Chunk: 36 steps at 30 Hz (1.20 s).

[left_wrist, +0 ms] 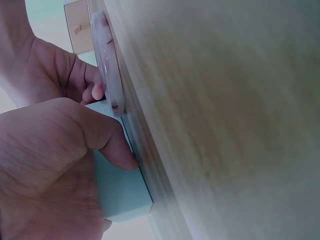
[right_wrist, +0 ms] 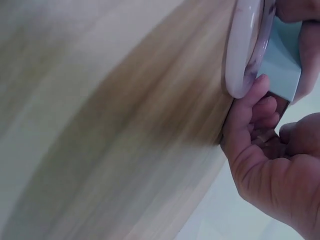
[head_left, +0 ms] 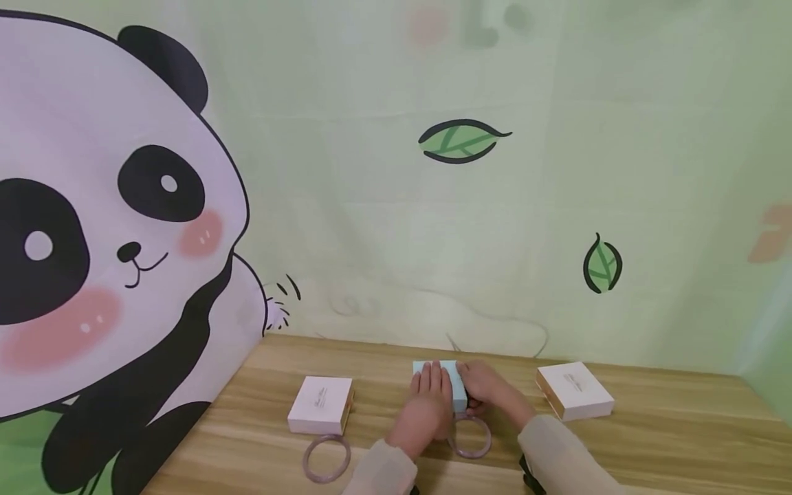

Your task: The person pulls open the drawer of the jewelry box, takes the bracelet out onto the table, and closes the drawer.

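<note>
A light blue box (head_left: 459, 392) lies on the table between the two hands. My left hand (head_left: 425, 407) grips it, fingers laid over the top and the thumb against the near side in the left wrist view. At the box's right end, the curled fingers of my right hand (head_left: 485, 386) hold it. A dark brown end face (right_wrist: 281, 104) of the box shows beside those fingers; what lies inside is hidden. One pale purple bangle (head_left: 472, 455) lies just in front of the box, near the right fingertips. Another pale purple bangle (head_left: 326, 459) lies farther left.
A white box with gold sides (head_left: 320, 405) stands behind the left bangle. A similar white box (head_left: 575, 390) stands to the right, beyond the right forearm. The wooden table (head_left: 680, 426) meets a green backdrop (head_left: 371, 240) printed with a panda and leaves.
</note>
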### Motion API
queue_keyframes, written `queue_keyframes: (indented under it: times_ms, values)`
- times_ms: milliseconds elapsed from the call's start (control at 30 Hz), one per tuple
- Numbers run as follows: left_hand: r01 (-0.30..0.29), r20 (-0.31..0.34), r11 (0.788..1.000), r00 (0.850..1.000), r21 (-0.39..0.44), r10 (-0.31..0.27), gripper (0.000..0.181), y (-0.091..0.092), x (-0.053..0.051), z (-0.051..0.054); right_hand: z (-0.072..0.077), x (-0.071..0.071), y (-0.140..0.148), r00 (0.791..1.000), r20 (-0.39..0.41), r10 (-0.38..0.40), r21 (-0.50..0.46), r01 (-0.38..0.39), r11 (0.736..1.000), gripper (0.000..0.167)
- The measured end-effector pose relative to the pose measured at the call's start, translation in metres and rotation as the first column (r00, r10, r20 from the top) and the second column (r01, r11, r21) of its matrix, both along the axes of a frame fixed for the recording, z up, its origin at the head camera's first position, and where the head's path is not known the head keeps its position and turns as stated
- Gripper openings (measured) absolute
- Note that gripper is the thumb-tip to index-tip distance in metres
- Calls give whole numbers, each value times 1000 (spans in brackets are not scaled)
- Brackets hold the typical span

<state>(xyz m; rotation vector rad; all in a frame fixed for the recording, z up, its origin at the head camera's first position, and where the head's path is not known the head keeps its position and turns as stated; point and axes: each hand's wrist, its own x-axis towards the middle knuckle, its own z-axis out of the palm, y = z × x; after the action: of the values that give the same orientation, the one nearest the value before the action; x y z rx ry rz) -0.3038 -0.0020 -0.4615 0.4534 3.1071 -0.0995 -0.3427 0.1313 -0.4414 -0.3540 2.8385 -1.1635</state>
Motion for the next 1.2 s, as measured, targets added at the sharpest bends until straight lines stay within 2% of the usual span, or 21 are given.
queue_keyframes:
  times_ms: [167, 333, 533, 767, 967, 1033, 1200]
  values:
    - [3, -9, 1000, 1000, 1, -3, 84, -1, -1, -3, 1, 5, -2, 996, 87, 20, -71, -14, 997, 42]
    - [-2, -6, 1000, 1000, -9, 2, 85, 0, -2, 0, 3, 5, -2, 992, 123, 11, -89, 0, 996, 40]
    - [-13, 33, 1000, 999, -26, 13, 88, 2, -2, -1, 1, 3, -2, 992, 128, 12, -46, -7, 999, 39]
    - [-19, 19, 999, 1000, -35, 20, 89, 3, -5, -2, 0, 0, -1, 994, 112, 14, -29, -11, 1000, 38]
    - [-24, 58, 998, 998, -60, 28, 93, 4, 1, 0, -8, 2, 1, 990, 138, 15, -38, -10, 999, 35]
    - [-20, 52, 998, 998, -64, 24, 93, 4, 3, -3, -11, 3, 1, 988, 153, 10, -63, 0, 998, 34]
    - [-23, -20, 997, 1000, -67, 21, 94, 3, -1, -3, -8, 0, -1, 996, 89, 7, -49, -3, 999, 34]
